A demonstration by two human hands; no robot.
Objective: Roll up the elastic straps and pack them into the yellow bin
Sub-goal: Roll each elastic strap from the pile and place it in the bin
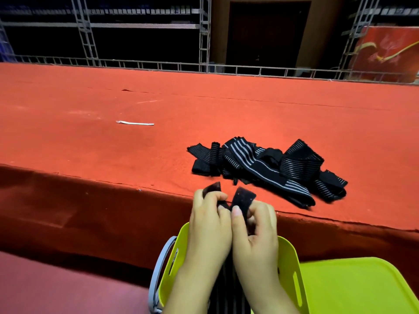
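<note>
— What is held by the left hand (209,225)?
— One end of a black elastic strap (243,198) is pinched between its curled fingers and thumb; a short dark tab is seen sticking up above the knuckles.

— And the right hand (255,232)?
— The same strap is gripped by it, with the flat black end folded up over its thumb. The two hands are pressed together side by side, just at the desk's near edge.

— Where is the rest of that strap?
— It is seen hanging down between the wrists into the yellow plastic bin (290,268), which is placed directly beneath the hands.

— What is found beyond?
— A loose heap of black straps with grey stripes (260,168) is laid on the red cloth-covered desk (90,137), near the hands. A thin white strip (135,123) is laid well apart, to the left.
</note>
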